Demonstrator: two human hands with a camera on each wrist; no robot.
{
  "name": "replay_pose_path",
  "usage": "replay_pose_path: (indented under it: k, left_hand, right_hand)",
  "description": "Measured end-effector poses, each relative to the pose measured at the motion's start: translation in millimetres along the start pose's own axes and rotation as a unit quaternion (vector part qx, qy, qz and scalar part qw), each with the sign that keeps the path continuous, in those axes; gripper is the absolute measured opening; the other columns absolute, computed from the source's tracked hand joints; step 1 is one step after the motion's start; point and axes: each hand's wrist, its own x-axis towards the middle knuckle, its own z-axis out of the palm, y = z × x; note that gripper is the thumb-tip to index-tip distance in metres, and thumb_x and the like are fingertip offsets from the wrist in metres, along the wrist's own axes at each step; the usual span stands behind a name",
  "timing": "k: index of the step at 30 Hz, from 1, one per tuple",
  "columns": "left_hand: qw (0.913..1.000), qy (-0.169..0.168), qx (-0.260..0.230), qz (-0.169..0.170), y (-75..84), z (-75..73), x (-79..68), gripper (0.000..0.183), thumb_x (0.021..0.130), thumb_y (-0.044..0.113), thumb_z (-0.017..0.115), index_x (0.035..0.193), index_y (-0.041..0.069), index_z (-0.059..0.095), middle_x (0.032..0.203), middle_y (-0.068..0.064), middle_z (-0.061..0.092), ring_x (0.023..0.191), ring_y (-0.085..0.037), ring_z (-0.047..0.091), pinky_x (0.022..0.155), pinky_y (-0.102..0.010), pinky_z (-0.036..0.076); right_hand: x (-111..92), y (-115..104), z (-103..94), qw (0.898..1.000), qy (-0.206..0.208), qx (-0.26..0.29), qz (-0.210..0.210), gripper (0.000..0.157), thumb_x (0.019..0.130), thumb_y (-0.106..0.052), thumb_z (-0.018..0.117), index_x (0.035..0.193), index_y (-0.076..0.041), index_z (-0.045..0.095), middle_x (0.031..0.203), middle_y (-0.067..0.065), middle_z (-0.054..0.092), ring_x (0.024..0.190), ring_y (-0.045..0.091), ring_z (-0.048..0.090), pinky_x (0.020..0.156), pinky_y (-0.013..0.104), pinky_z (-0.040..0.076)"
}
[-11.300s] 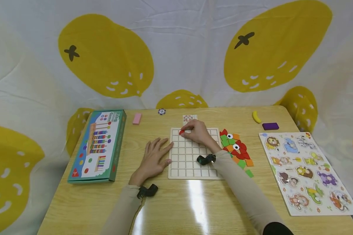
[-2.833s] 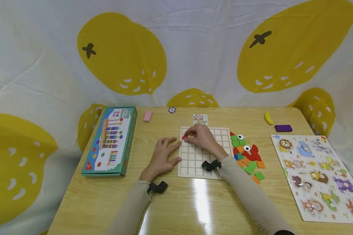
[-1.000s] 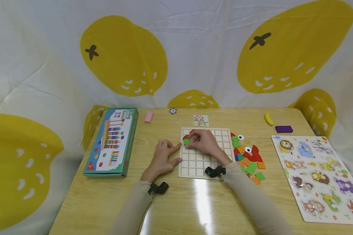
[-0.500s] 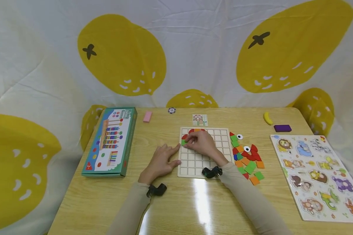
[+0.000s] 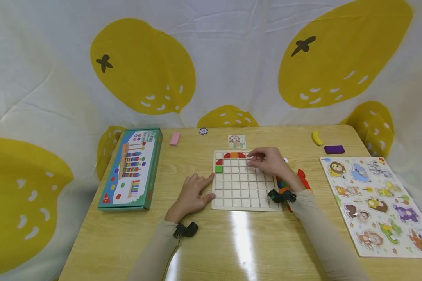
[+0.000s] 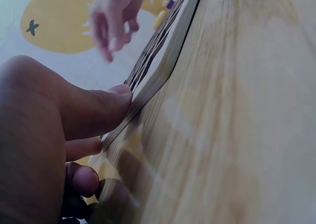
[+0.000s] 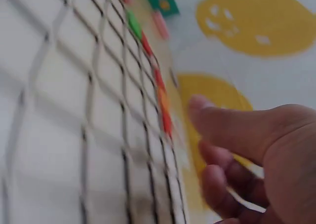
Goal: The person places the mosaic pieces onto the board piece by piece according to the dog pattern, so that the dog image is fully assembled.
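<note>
A pale wooden grid board (image 5: 237, 191) lies on the table. Along its top row sit two red quarter-round pieces (image 5: 227, 155) with an orange square (image 5: 234, 155) between them. Down the left column are another red curved piece (image 5: 219, 162) and a green square (image 5: 219, 169). My left hand (image 5: 191, 196) touches the board's left edge with thumb and index finger, the thumb against the rim in the left wrist view. Over the board's upper right is my right hand (image 5: 269, 160), thumb and fingers apart and nothing between them in the right wrist view.
Loose coloured pieces (image 5: 303, 179) lie right of the board, partly hidden by the right forearm. Behind it is a small pattern card (image 5: 237, 141). A game box (image 5: 130, 169) stands left, an animal puzzle (image 5: 376, 203) right, with a toy banana (image 5: 317, 138) and purple block (image 5: 334, 149) beyond.
The green square has come to lie in the left column below the red piece. My right hand has left it and moved right across the board. The left hand stays at the edge.
</note>
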Motion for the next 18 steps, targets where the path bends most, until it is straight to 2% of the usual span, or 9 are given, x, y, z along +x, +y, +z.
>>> replay_pose_path:
  k: [3, 5, 7, 10, 18]
  left_hand:
    - [1.0000, -0.001, -0.003, -0.004, -0.3, 0.8, 0.1, 0.068, 0.089, 0.045, 0.066, 0.148, 0.017, 0.047, 0.080, 0.009, 0.055, 0.076, -0.013, 0.031, 0.080, -0.034, 0.026]
    - [1.0000, -0.002, -0.003, -0.008, -2.2, -0.2, -0.7, 0.068, 0.089, 0.046, 0.067, 0.148, 0.017, 0.047, 0.076, 0.010, 0.050, 0.076, -0.013, 0.032, 0.080, -0.034, 0.026]
    - [0.9999, -0.004, -0.004, -0.012, -4.0, -0.3, -1.3, 0.069, 0.089, 0.046, 0.067, 0.148, 0.018, 0.047, 0.072, 0.009, 0.044, 0.076, -0.013, 0.032, 0.080, -0.033, 0.026]
    - [0.9997, -0.006, -0.016, -0.016, -3.3, -0.2, -1.5, 0.069, 0.088, 0.045, 0.069, 0.148, 0.018, 0.047, 0.071, 0.008, 0.043, 0.076, -0.013, 0.033, 0.080, -0.034, 0.026]
    - [0.9997, -0.006, -0.015, -0.016, 0.5, -0.8, -0.3, 0.070, 0.088, 0.045, 0.069, 0.148, 0.018, 0.047, 0.070, 0.008, 0.044, 0.076, -0.012, 0.033, 0.080, -0.033, 0.026]
  right_hand:
    - [-16.1, 24.3, -33.2, 0.998, 0.008, -0.044, 0.034, 0.028, 0.086, -0.023, 0.078, 0.109, -0.007, 0.074, 0.089, 0.005, 0.069, 0.077, 0.020, 0.061, 0.069, 0.032, 0.050]
    - [-21.7, 39.2, -46.8, 0.997, 0.009, -0.065, 0.051, 0.030, 0.088, -0.022, 0.076, 0.112, -0.005, 0.072, 0.092, 0.008, 0.070, 0.080, 0.022, 0.063, 0.072, 0.035, 0.051]
    - [-26.7, 51.9, -56.0, 0.994, 0.007, -0.085, 0.062, 0.031, 0.090, -0.024, 0.074, 0.114, -0.005, 0.071, 0.095, 0.010, 0.071, 0.082, 0.023, 0.064, 0.074, 0.037, 0.051]
    - [-38.6, 66.7, -68.0, 0.993, 0.000, -0.099, 0.070, 0.033, 0.090, -0.026, 0.074, 0.115, -0.004, 0.071, 0.098, 0.011, 0.071, 0.085, 0.024, 0.065, 0.075, 0.038, 0.051]
    - [-91.4, 89.4, -100.1, 0.988, -0.024, -0.126, 0.091, 0.029, 0.091, -0.025, 0.072, 0.115, -0.009, 0.072, 0.098, 0.006, 0.070, 0.084, 0.019, 0.062, 0.074, 0.033, 0.048]
